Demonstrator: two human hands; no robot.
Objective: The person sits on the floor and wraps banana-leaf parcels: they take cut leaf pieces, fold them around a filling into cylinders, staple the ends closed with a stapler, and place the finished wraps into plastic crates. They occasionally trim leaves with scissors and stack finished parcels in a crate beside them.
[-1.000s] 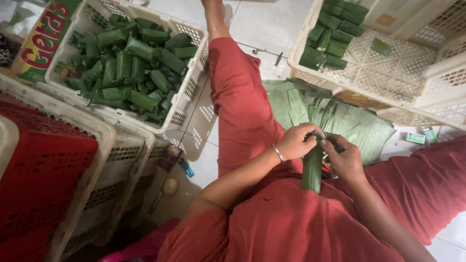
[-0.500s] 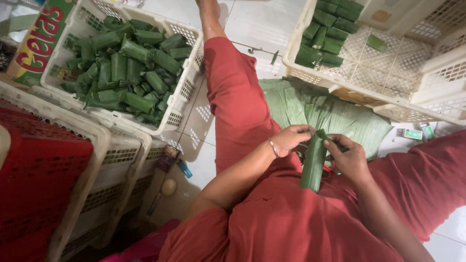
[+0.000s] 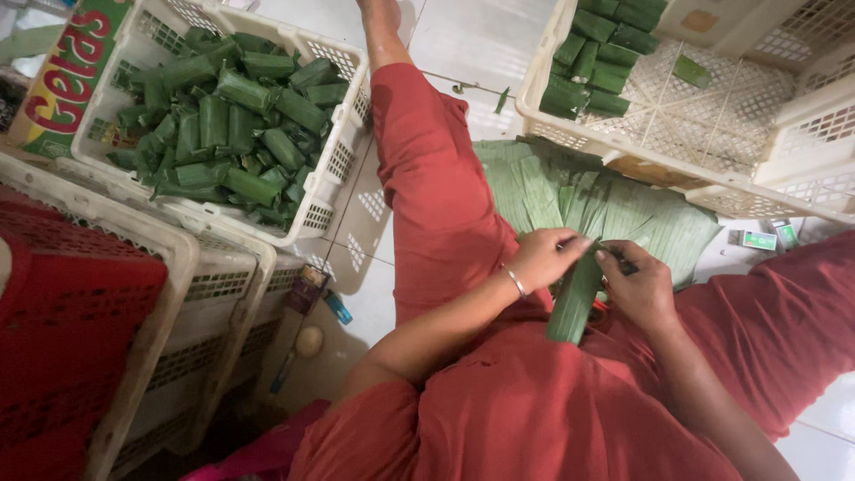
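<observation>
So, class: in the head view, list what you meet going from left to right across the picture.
Red crate → white crate of loose green leaf rolls → left hand → leaf roll being wrapped → right hand → white crate with neatly stacked rolls.

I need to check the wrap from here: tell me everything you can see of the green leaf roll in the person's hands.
The leaf roll is a slim tube of green leaf, with fine ribs running along its length. It stands tilted, top end leaning right, above the red-clothed lap. The left hand grips its upper part from the left; the right hand meets it from the right, fingers pinching the top end. Its lower end is free. Flat leaves lie behind it.
</observation>
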